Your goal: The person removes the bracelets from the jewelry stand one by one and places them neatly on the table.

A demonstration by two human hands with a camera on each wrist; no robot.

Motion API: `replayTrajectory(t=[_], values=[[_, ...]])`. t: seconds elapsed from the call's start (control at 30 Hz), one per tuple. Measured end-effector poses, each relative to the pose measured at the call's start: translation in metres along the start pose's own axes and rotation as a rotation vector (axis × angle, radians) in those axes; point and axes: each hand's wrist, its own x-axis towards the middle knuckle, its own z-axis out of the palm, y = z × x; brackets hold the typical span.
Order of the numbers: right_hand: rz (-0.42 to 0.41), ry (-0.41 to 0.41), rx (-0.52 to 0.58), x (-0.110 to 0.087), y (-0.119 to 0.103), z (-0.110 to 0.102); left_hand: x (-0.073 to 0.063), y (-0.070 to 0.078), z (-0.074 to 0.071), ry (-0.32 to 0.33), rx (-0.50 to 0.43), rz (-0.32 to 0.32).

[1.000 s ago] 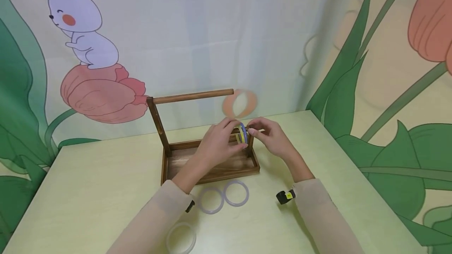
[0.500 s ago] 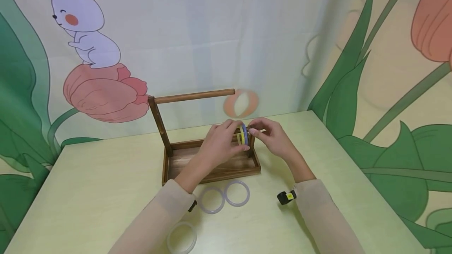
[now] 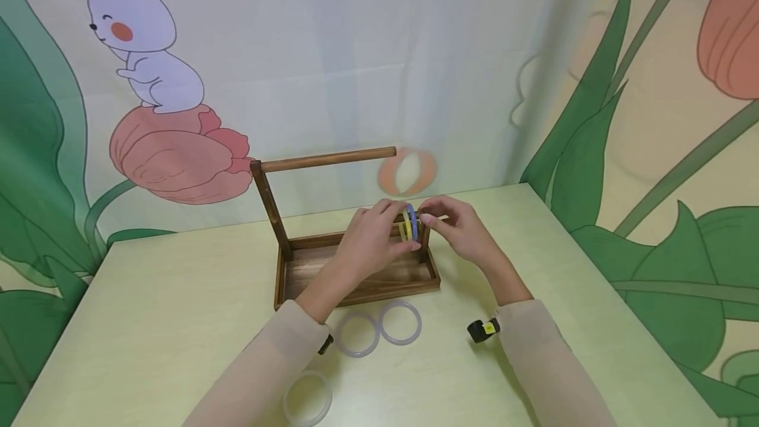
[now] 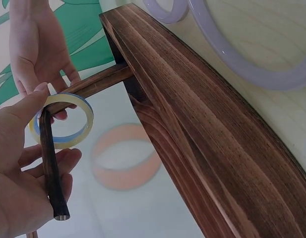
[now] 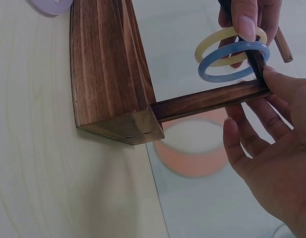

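Note:
A dark wooden bangle stand [image 3: 385, 292] has a tray base, a tall left post and a short right post [image 5: 207, 102]. My left hand [image 3: 367, 236] pinches a yellow bangle [image 4: 89, 119] and a blue bangle [image 5: 224, 79] between thumb and fingers. Both bangles encircle the short post's rod [image 4: 47, 158], near its joint with the post. My right hand [image 3: 465, 232] grips the top of that post, its thumb against the corner. Part of the lower rod is hidden behind my left hand in the head view.
Several pale lilac bangles lie in front of the stand, among them one bangle [image 3: 400, 342] near the tray and another bangle [image 3: 308, 374] by my left sleeve. The upper rod [image 3: 329, 159] juts right from the tall post. A printed curtain [image 3: 356, 51] hangs behind the table [image 3: 178, 295].
The bangles stay around the lower rod and have shifted very little. Both hands keep their holds; the whole head view has drifted slightly.

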Motion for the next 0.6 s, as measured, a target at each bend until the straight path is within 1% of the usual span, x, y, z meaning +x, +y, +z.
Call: replayTrajectory(t=[0.17, 0.47, 0.6], values=[[0.001, 0.006, 0.007, 0.0000, -0.0008, 0.0006, 0.0001, -0.0005, -0.0013, -0.013, -0.017, -0.003], [0.008, 0.009, 0.011, -0.0006, 0.0005, 0.0007, -0.0006, -0.0017, -0.0026, -0.031, -0.010, 0.006], [0.010, 0.008, 0.016, 0.0006, 0.0001, 0.0008, -0.0001, -0.0018, -0.0025, -0.031, -0.022, -0.004]])
